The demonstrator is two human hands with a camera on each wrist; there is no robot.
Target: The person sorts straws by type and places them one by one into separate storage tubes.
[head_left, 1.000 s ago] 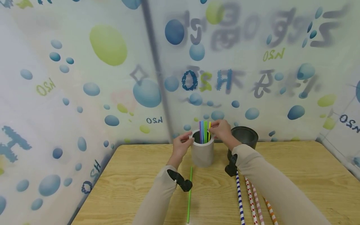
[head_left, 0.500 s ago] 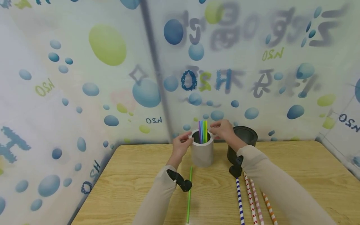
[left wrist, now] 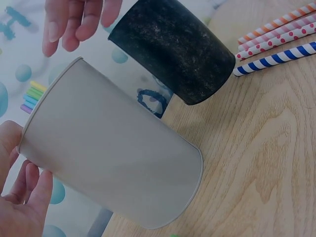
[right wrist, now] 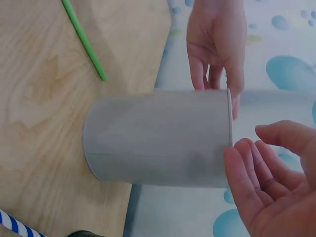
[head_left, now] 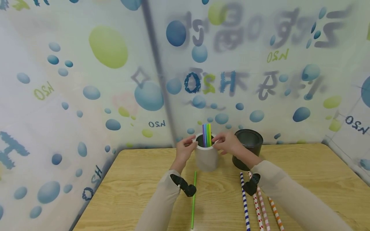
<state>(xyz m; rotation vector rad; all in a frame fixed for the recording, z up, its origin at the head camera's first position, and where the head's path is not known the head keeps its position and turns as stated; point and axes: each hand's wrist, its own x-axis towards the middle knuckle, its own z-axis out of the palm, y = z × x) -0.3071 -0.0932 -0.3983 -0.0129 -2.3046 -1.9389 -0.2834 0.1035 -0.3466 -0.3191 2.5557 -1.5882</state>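
A grey-white cup (head_left: 206,160) stands near the table's back edge. Several plain straws (head_left: 206,134), purple, blue, green and yellow, lean together inside it. My left hand (head_left: 184,150) holds the cup by its rim on the left side, as the left wrist view confirms with thumb and fingers (left wrist: 42,190) against the wall. On the opposite side my right hand (head_left: 229,143) has its fingertips right at the rim; in the right wrist view its thumb (right wrist: 284,134) stands apart from the loosely bent fingers. Nothing shows between them. The straws' lower ends are hidden in the cup.
A black cup (head_left: 251,147) stands to the right, behind the right forearm. One green straw (head_left: 194,202) lies on the wooden table (head_left: 144,179) before the grey-white cup. Several patterned paper straws (head_left: 245,205) lie at front right. A printed curtain (head_left: 115,80) hangs behind.
My right hand has let go of the yellow straw, which now leans with the others, and has moved down to the cup's right rim. My left hand stays put.
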